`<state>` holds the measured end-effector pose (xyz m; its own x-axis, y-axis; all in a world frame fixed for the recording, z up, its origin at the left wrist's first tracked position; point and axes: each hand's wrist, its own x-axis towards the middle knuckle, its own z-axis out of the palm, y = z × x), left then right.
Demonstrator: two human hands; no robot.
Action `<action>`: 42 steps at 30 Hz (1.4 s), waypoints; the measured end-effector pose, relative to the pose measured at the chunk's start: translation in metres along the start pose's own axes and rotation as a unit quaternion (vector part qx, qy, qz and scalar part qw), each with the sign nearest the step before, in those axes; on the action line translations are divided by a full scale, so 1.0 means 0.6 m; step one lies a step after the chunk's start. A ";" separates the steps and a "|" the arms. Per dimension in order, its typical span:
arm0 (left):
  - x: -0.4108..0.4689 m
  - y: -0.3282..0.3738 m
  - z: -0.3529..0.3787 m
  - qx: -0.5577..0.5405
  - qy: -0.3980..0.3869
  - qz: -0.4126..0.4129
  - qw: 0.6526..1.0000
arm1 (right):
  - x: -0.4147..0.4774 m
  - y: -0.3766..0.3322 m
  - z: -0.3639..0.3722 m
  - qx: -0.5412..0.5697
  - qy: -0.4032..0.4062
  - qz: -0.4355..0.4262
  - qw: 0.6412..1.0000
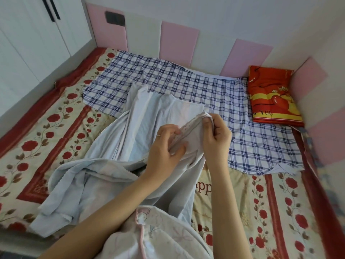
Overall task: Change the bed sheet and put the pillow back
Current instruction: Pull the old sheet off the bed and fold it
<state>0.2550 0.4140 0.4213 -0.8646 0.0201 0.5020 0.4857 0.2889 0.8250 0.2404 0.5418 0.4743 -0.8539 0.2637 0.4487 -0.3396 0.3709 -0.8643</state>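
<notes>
A pale blue sheet (pixel 97 172) lies bunched over the middle of the bed, its folded edge lifted. My left hand (pixel 164 146) pinches that edge from below, and my right hand (pixel 216 135) grips the edge's upper end near a corner. Under it, a blue-and-white checked cloth (pixel 168 79) covers the far middle of the bed. A cream quilt with red roses (pixel 46 131) covers the rest of the mattress. The red and yellow pillow (pixel 272 96) lies flat in the far right corner.
Pink and white padded panels (pixel 179 40) line the walls behind and right of the bed. A white wardrobe (pixel 33 34) stands at the left. A black switch plate (pixel 114 18) sits on a panel. My light patterned garment (pixel 158 238) fills the bottom centre.
</notes>
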 end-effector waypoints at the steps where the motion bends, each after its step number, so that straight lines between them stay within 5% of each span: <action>1: 0.002 -0.005 -0.003 -0.002 0.006 -0.016 1.000 | 0.002 -0.001 0.001 0.002 -0.001 -0.002 1.000; 13: 0.019 -0.041 -0.018 0.018 -0.031 -0.090 0.995 | 0.011 0.011 0.003 0.018 -0.015 0.019 1.000; 21: 0.038 -0.033 -0.034 0.005 0.012 -0.032 0.999 | 0.027 0.018 -0.001 0.010 0.010 0.029 0.999; 25: 0.058 -0.026 -0.040 -0.038 -0.092 -0.102 0.990 | 0.033 0.023 0.002 0.011 0.001 0.015 1.000; 28: 0.078 -0.014 -0.030 -0.075 -0.193 -0.131 0.969 | 0.032 0.027 0.006 -0.020 -0.082 -0.001 0.996; 31: 0.096 -0.007 -0.013 -0.104 -0.185 -0.131 0.968 | 0.024 0.040 0.013 -0.030 -0.145 0.015 0.989; 36: 0.110 -0.063 0.021 -0.081 -0.254 -0.195 0.944 | 0.010 0.147 0.022 0.112 -0.064 0.229 0.965; 42: 0.069 -0.227 0.081 -0.052 -0.238 -0.292 0.925 | -0.096 0.502 0.038 -0.022 -0.052 0.580 0.813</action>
<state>0.1469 0.4219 0.3173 -0.9303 0.3155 -0.1874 -0.0933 0.2905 0.9523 0.1785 0.6177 0.1828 -0.6188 0.3829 -0.6859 0.7300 -0.0421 -0.6821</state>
